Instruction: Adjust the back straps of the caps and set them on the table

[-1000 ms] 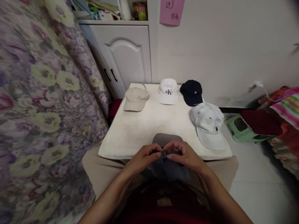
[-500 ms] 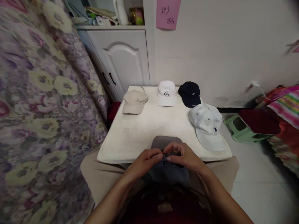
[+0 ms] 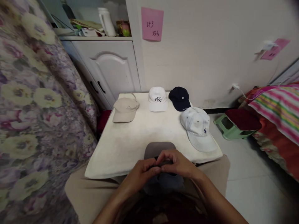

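Observation:
A dark grey cap [image 3: 160,147] lies at the table's near edge and over my lap, its brim pointing away from me. My left hand [image 3: 143,170] and my right hand [image 3: 176,161] meet over it, fingers pinched together on its strap; the fingertips hide the exact spot. On the white table [image 3: 116,152] stand a beige cap [image 3: 126,110] at the back left, a white cap [image 3: 158,99] with black letters at the back middle and a navy cap [image 3: 179,98] at the back right. A pale denim cap [image 3: 198,127] sits at the right edge.
A flowered curtain [image 3: 46,124] hangs along the left. Behind the table are a white cabinet [image 3: 112,68] and a wall with a pink note [image 3: 152,24]. A green stool [image 3: 226,126] with a dark red top stands on the floor at the right, beside a striped bed cover [image 3: 275,105].
The view has shifted, so the table and caps appear further left and slightly lower. My fingers have drawn closer together over the grey cap's strap.

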